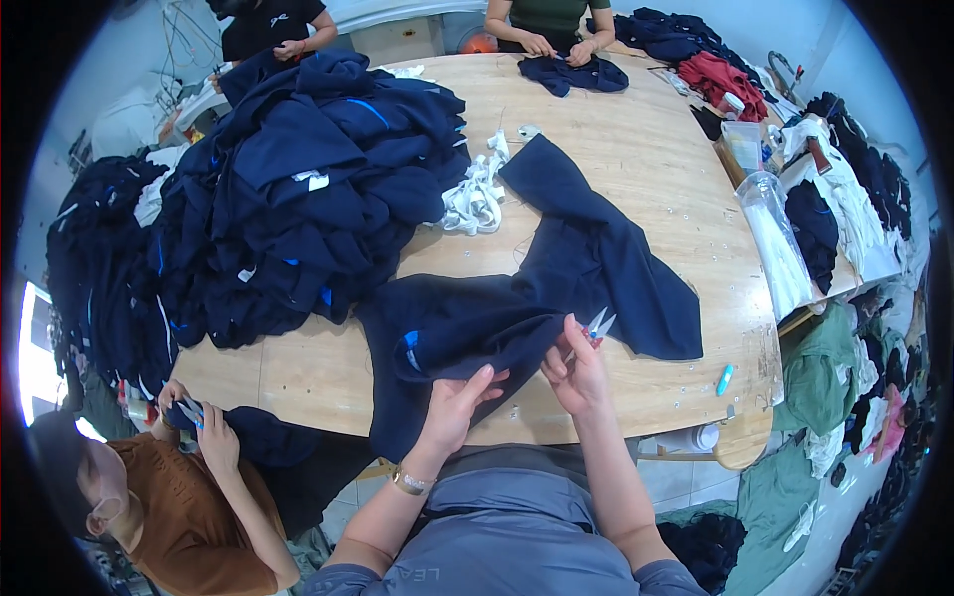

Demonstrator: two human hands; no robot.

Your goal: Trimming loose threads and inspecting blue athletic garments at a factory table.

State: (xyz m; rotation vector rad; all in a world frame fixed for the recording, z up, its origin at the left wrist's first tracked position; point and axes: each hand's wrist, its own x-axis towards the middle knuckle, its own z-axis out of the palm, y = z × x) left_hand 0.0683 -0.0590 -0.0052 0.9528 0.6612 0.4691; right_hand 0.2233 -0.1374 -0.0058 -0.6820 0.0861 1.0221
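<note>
A navy garment lies spread across the wooden table in front of me, one long part reaching toward the far side. My left hand is closed on its near edge, thumb on top; some of the fingers are hidden by cloth. Just to the right, my right hand is closed around small scissors with red handles, their blades apart and pointing away from me. The fingertips of that hand also touch the raised fold of the garment. A blue-and-white label shows inside the garment's left part.
A tall heap of navy garments stands at the left, with white strips beside it. A turquoise marker-like stick lies at the right. One person trims cloth at near left; two others work across the table.
</note>
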